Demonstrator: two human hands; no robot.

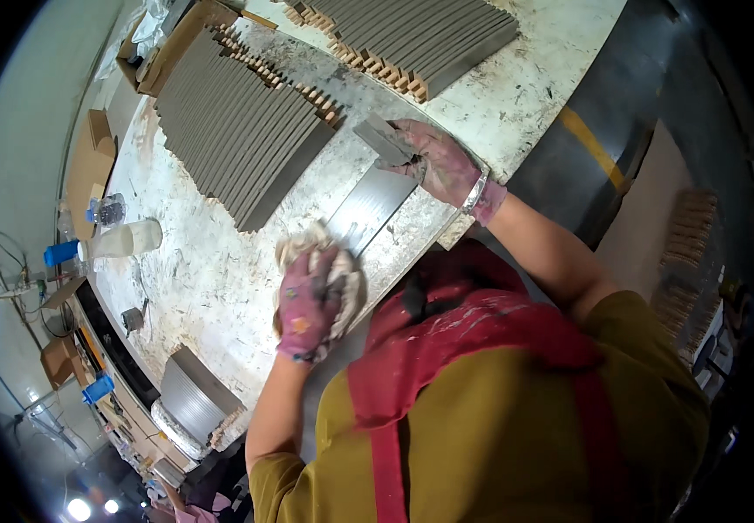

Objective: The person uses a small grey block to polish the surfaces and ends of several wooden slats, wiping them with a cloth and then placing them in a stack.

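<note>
My left hand, in a stained pink glove, is closed around a crumpled off-white cloth. The cloth touches the near-left end of a flat, shiny silver metal plate lying by the table's edge. At the plate's other end is my right hand, gloved in worn pink with a pale band at the wrist. Its fingers are closed on a dark grey flat-sided block, whose kind I cannot make out. Part of the block is hidden by the fingers.
Rows of grey strips with tan ends form one stack on the scuffed white table and another stack farther off. A cloudy bottle lies at left. Nearer stands a smaller bundle of grey plates. A cardboard box sits far left.
</note>
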